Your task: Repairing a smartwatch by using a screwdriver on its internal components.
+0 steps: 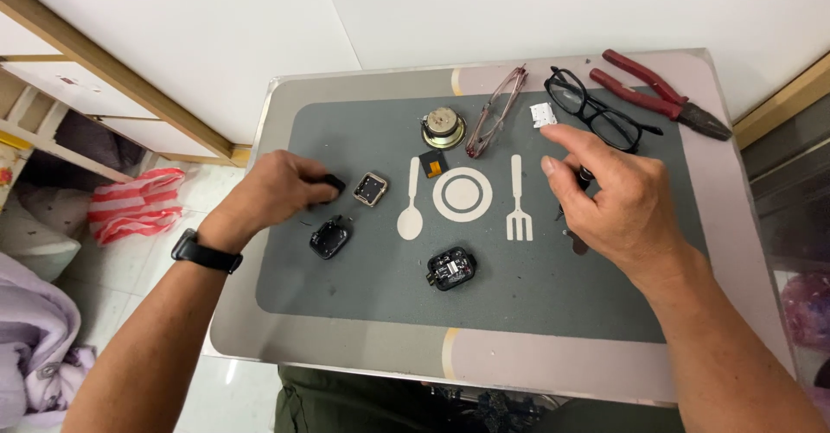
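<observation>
Small black casing piece (pixel 332 182), near the surface's (pixel 285 312) left edge, sits pinched in the left hand (pixel 275 193) fingers, best held low and steady, while the right hand (pixel 609 200) curls around a dark tool (pixel 577 193).

mat (pixel 363 286): on table (pixel 735 251) | speaker (pixel 443 127): far centre | pliers (pixel 661 96): far right | watch case (pixel 370 188): left | open housing (pixel 451 268): near centre
</observation>
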